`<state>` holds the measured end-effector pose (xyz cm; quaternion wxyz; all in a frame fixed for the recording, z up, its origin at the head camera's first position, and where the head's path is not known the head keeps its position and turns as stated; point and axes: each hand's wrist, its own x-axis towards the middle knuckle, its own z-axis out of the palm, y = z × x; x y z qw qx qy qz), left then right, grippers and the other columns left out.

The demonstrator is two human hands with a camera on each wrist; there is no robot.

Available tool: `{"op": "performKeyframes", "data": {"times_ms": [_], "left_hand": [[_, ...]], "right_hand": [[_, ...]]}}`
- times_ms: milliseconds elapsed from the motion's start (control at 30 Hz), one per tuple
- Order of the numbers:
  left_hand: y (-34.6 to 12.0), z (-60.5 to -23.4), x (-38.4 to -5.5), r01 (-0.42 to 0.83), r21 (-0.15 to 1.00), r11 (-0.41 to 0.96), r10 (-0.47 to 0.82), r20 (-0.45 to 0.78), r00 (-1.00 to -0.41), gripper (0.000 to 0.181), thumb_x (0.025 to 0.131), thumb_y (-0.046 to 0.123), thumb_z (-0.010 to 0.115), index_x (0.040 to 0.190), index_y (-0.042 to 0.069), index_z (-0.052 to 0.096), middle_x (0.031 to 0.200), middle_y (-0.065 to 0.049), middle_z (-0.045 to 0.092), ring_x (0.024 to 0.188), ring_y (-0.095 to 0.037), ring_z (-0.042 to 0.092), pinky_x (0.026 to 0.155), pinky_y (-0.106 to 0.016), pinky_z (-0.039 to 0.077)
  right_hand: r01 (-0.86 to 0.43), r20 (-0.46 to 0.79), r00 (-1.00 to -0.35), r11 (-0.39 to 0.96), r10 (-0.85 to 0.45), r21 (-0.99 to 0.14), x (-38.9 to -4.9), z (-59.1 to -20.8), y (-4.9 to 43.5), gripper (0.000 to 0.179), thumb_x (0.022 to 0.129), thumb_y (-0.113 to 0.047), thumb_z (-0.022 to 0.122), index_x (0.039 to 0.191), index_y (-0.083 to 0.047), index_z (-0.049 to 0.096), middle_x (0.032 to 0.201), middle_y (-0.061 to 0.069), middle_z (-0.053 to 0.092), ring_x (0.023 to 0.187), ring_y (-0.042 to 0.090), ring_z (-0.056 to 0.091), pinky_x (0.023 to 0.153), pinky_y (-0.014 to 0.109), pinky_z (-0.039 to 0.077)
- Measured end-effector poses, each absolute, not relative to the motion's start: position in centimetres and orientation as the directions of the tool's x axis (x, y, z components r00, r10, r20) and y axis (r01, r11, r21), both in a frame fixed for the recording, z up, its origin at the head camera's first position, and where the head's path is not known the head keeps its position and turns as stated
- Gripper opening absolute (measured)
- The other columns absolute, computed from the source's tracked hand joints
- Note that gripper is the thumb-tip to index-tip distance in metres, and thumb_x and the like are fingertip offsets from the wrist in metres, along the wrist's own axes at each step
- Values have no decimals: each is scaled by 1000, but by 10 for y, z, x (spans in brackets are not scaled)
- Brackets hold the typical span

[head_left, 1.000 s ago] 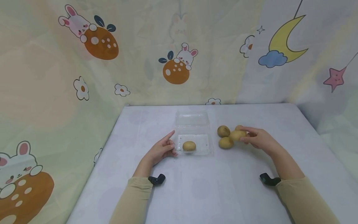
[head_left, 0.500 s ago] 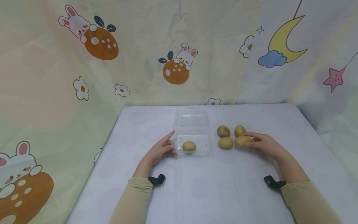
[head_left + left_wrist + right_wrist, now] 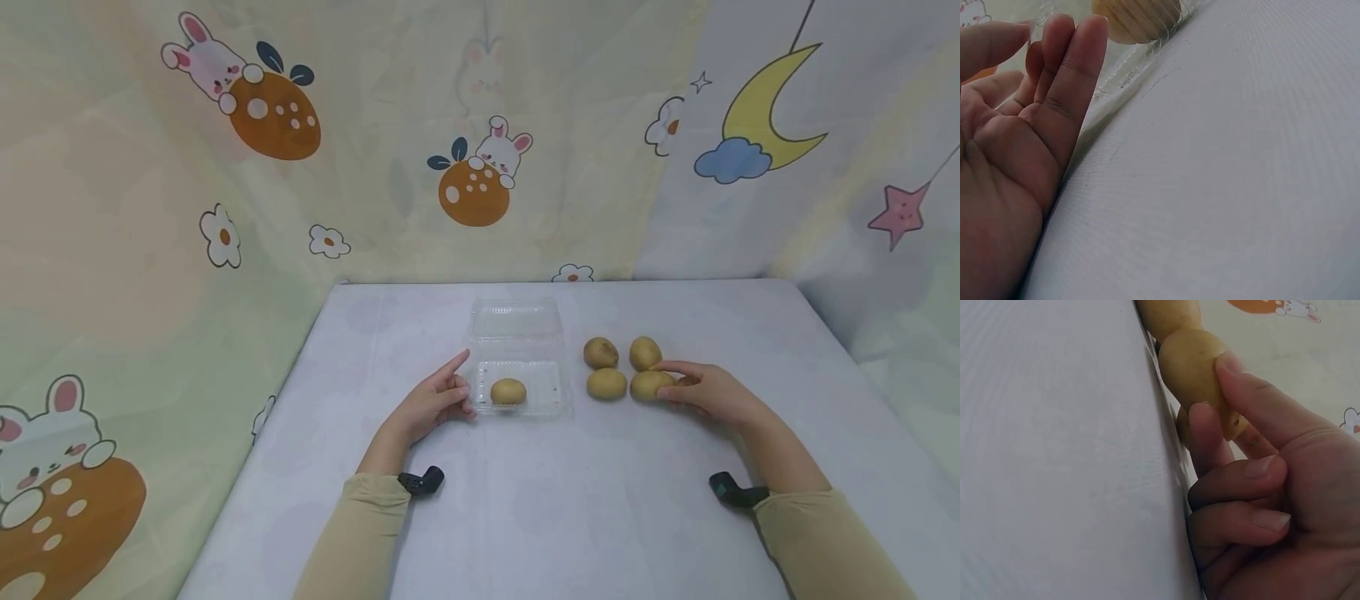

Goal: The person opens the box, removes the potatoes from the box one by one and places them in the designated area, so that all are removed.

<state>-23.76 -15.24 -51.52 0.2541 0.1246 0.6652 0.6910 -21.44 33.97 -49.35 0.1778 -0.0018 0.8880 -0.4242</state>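
Note:
In the head view, a clear plastic clamshell box lies with its lid folded back. One potato sits inside. My left hand is at the box's left edge, fingertips right at the rim, index finger extended. The left wrist view shows those fingers loosely bent beside the plastic. To the right, my right hand pinches the right end of a potato between thumb and fingers. The right wrist view shows this potato in the grip, the other fingers curled below.
Beside the held potato lie a front-left potato, a back-left potato and a back-right potato. All are on the white-covered table. A printed cloth wall stands at the table's far edge.
My right hand has moved the potato right and toward me, from against the others to the front-right spot of the group. The left hand and box have stayed in place.

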Motion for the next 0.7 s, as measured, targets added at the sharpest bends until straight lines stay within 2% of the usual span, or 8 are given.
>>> {"op": "performKeyframes", "data": {"times_ms": [233,467,700], "left_hand": [[-153,-516,-238,-189,982,24,509,-175,-843,71,100,10,56,158,31,21,98,-6,54,82,-18,66,88,-41,59],[-152,-516,-238,-188,982,19,512,-171,-842,71,100,11,56,158,31,20,99,-5,55,83,-18,67,88,-41,59],[-152,-516,-239,-184,983,25,506,-172,-845,71,100,10,56,158,32,22,99,-6,55,83,-19,67,88,-41,59]], "right_hand": [[171,-348,-927,669,-138,-723,-215,-496,337,77,78,-58,75,142,-22,52,72,-1,55,47,12,37,44,27,38],[139,-335,-924,652,-186,-746,-211,-492,340,68,85,-51,71,143,-21,50,82,4,66,50,12,43,44,28,41],[100,-316,-918,629,-241,-771,-211,-494,343,59,90,-44,68,142,-21,51,84,7,65,52,12,45,45,28,43]]}}
